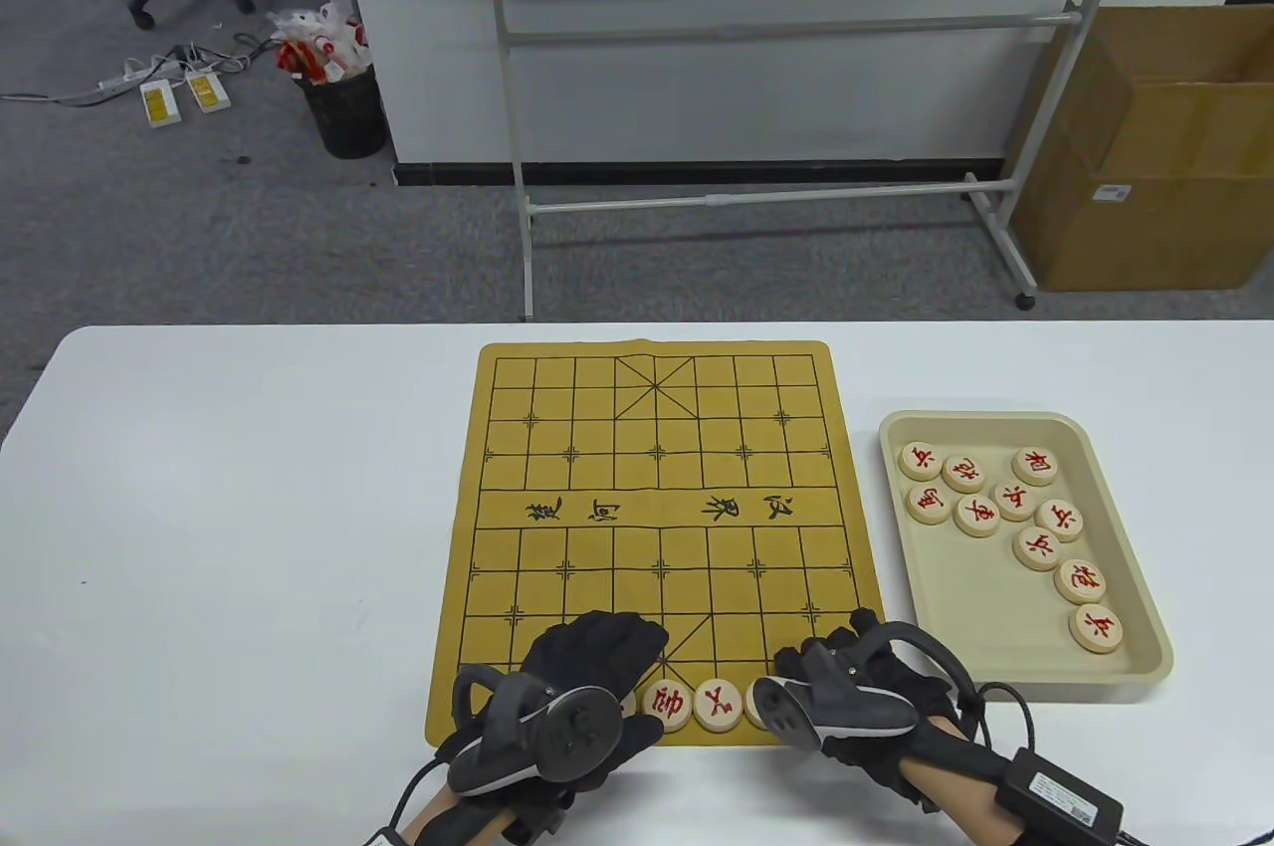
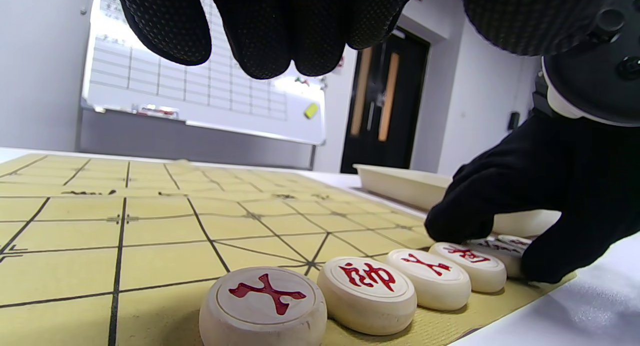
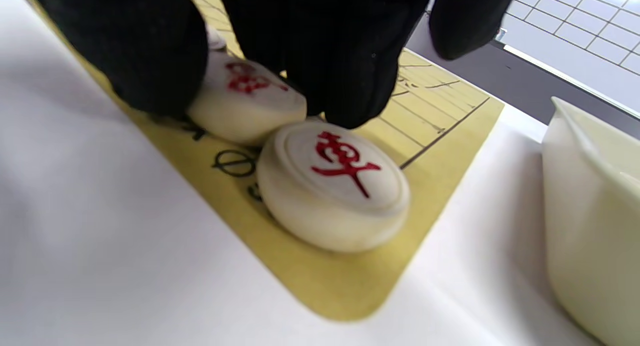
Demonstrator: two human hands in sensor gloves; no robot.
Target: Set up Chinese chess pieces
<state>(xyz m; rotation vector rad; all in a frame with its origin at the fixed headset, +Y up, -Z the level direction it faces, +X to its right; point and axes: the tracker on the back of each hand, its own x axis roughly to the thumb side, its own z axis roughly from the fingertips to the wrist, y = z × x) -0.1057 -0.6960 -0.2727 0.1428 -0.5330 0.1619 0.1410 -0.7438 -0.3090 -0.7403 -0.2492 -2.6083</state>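
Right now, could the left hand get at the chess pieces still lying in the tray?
Probably not easily: the left hand sits at the board's near edge, with the right hand between it and the tray.

We see a white table (image 1: pixel 249 537) w/ a yellow board mat (image 1: pixel 657 478) flat at centre and a beige tray (image 1: pixel 995 607) just beside it, on the mat's right, both directly on top.
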